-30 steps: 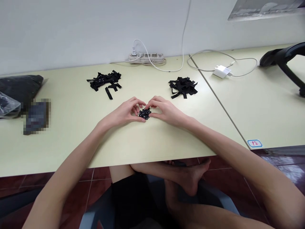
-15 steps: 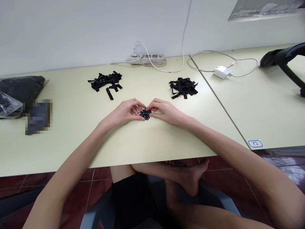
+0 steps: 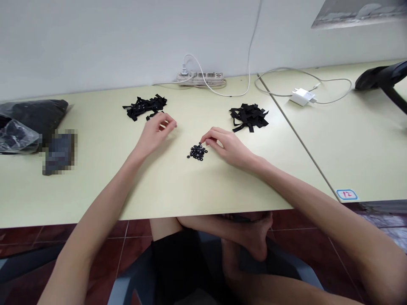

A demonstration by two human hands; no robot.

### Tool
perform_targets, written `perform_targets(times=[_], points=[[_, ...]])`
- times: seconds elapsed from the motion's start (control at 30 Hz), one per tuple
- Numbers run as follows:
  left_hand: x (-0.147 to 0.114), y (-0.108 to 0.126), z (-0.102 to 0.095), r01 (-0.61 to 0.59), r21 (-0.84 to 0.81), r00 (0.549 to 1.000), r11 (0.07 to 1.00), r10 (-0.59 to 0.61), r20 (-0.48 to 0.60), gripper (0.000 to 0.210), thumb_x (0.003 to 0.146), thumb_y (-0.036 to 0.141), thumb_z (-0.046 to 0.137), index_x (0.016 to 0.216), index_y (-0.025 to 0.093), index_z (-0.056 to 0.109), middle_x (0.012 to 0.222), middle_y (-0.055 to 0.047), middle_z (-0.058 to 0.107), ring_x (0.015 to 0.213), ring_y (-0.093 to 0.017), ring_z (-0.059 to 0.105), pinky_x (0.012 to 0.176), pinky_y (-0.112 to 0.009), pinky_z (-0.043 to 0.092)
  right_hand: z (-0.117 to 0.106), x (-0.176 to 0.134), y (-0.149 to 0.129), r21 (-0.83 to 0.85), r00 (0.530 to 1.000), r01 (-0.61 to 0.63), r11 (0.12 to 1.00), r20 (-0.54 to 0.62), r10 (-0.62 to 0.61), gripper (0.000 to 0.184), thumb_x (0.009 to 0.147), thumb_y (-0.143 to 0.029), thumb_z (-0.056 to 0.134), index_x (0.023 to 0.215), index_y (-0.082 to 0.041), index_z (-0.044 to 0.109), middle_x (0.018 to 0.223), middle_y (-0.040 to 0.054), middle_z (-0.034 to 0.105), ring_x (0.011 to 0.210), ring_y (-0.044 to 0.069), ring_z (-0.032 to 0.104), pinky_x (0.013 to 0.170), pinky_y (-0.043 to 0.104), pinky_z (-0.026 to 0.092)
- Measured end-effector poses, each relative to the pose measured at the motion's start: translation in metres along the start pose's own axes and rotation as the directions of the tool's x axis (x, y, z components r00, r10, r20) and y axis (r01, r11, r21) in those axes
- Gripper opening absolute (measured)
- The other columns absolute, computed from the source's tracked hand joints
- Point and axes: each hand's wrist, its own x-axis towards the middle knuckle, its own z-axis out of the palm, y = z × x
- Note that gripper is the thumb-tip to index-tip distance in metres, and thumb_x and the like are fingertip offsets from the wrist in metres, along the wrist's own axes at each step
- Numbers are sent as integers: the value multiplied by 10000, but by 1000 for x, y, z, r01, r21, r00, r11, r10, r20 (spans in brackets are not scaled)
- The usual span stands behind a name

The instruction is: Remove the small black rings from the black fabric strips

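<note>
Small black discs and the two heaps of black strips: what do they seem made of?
Small black discs: probably hard plastic, perhaps metal; glossy, judging by the bright glints.
Right heap of black strips: likely fabric or ribbon, matte; the pieces look thin and bent.
Left heap of black strips: seemingly similar matte fabric; its pale specks are too small to identify.

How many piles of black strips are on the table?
2. One pile is beyond the left hand; the other pile is beyond the right hand. The left hand may hide a few strips.
</note>
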Motion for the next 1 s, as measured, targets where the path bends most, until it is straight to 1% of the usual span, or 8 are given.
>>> perform_targets(times=[0.1,0.2,0.43,0.6,0.7,0.8,0.9,1.0], points=[[4,-34,-14,125,219,979,968,-84,-188,141,1012,356,672,1048,221,653,1223,-112,641,1200,-311,589,1159,-483,476,-1,0,-1,-10,999,-19,1000,-27,18,257,1155,-284,480,1120,-250,732,1139,78,770,956,230,673,911,398,532],[3,-59,-21,319,297,938,900,-254,-236,277,940,357,756,1133,212,620,1383,-180,585,1388,-420,488,1244,-585,408,0,0,-1,-11,1000,-3,1000,-31,3,249,1138,-268,485,1099,-250,730,1126,77,769,908,221,658,867,390,521],[8,-68,-21,304,286,944,909,-247,-218,86,934,283,646,990,242,596,1164,-148,635,1171,-372,589,1154,-570,476,2,-1,-1,1,1000,13,1000,1,-13,256,1127,-248,483,1089,-247,736,1126,70,771,874,208,661,849,384,522],[7,-38,-13,230,176,965,957,-200,-172,135,939,362,655,990,237,655,1136,-108,689,1027,-291,635,1000,-466,540,0,0,-2,-7,1000,-12,1000,-17,11,256,1126,-243,487,1098,-240,742,1136,66,765,877,200,667,847,384,518],[1,-5,2,202,-102,977,974,-208,-48,260,970,491,706,1064,249,699,1095,-70,734,991,-254,676,884,-391,572,-1,0,-4,-4,998,-27,1000,-54,26,237,1133,-266,490,1131,-249,727,1154,65,747,896,201,673,866,391,543],[-10,28,19,181,-396,982,900,-146,117,337,975,574,761,1075,255,717,977,-50,717,937,-235,701,792,-357,603,-3,1,-6,37,995,-28,999,-98,32,187,1132,-356,567,1224,-273,707,1295,83,706,989,212,689,938,409,591],[-22,52,30,159,-494,975,855,-56,217,345,974,566,818,1101,249,764,957,-58,734,913,-232,726,706,-330,600,-2,4,-8,208,991,-68,976,-97,89,237,1118,-485,629,1214,-278,693,1311,82,715,1060,220,701,964,411,620],[-31,64,35,103,-502,972,859,21,235,318,1003,537,821,1135,248,797,1004,-69,779,973,-245,755,736,-333,620,2,7,-7,457,985,-148,877,-12,172,353,1105,-608,636,1133,-258,670,1110,56,767,989,207,719,919,398,637]])
